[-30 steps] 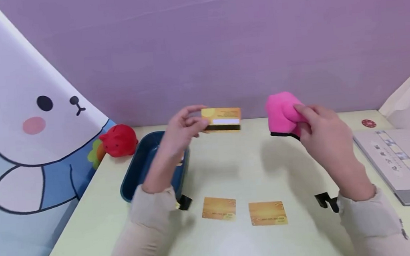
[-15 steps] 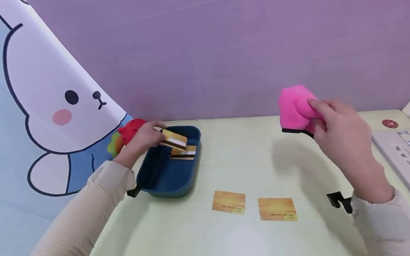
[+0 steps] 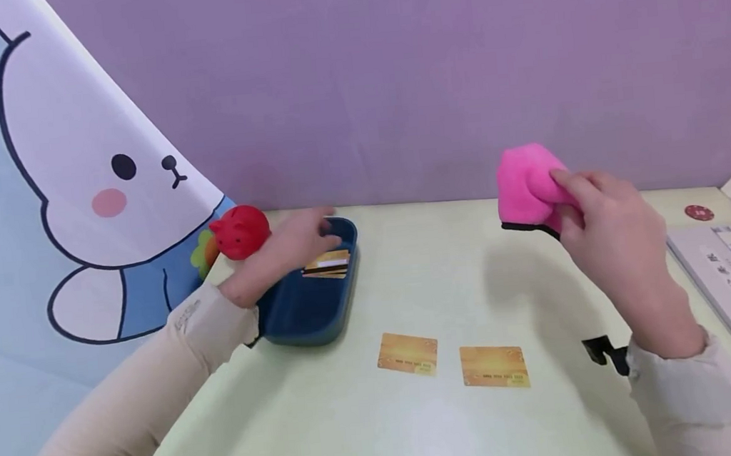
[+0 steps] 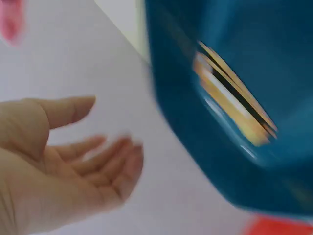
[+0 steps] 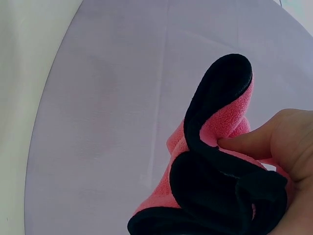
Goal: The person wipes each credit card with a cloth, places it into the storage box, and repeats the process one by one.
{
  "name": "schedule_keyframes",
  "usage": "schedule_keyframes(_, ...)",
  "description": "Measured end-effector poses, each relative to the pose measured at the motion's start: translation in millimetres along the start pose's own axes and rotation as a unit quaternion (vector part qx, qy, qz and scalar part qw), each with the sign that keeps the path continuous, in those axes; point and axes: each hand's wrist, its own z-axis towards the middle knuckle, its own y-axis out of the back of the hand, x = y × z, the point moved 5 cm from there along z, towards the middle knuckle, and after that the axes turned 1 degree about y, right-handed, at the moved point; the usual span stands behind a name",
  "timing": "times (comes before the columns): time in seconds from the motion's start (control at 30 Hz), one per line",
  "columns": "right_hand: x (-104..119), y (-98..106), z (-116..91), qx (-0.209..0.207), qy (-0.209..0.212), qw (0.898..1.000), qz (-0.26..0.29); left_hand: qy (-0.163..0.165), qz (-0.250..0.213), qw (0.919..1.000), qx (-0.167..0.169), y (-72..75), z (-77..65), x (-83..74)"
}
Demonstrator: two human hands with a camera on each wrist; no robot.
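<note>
Head view: we record the left grip (image 3: 292, 241) — loosely spread, empty — by the blue tray (image 3: 304, 311) of cards (image 3: 327, 265) at left; our right grip (image 3: 617, 237) pinches pink cloth (image 3: 522, 190).

Indoor tabletop setting, room type indeterminate: purple backdrop (image 3: 355, 93) at twelve o'clock, cartoon-printed sheet (image 3: 74, 215) at nine, pale table (image 3: 355, 429) at six.

Two cards (image 3: 408, 354) outside one tray (image 3: 301, 315), one cloth (image 3: 526, 185), one toy pig (image 3: 241, 232)
</note>
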Motion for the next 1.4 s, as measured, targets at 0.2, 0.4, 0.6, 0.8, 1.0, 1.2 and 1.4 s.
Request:
schedule_keyframes(0.2, 1, 3, 2, 0.004, -0.011, 1.0, 0.004, -0.083, 0.047, 0.9857, 0.139, -69.8, -48.1, -75.9)
schedule_keyframes(0.4, 6, 1, 0, 0.006, -0.004, 1.0, 0.007, -0.106, 0.18, 0.96, 0.186, -125.6, -68.0, -85.5)
schedule_keyframes(0.6, 7, -1, -1, 0.003, 0.003, 1.0, 0.008, -0.128, 0.18, 0.9544, 0.201, -132.2, -61.6, -81.2)
schedule_keyframes(0.8, 7, -1, -1, 0.006, 0.002, 1.0, 0.004, -0.124, 0.156, 0.9552, 0.219, -129.9, -55.1, -74.3)
schedule_keyframes(1.0, 7, 2, 1, -0.007, 0.007, 1.0, 0.003, -0.117, 0.038, 0.9678, 0.22, -130.3, -50.8, -68.1)
schedule_keyframes(1.2, -2, 10, 4, 0.007, -0.027, 1.0, 0.001, -0.144, -0.156, 0.9623, 0.17, -106.6, -34.5, -73.4)
schedule_keyframes(1.4, -13, 24, 3, -0.012, -0.063, 0.998, 0.006, -0.146, -0.278, 0.9464, 0.076, -65.7, -8.9, -92.5)
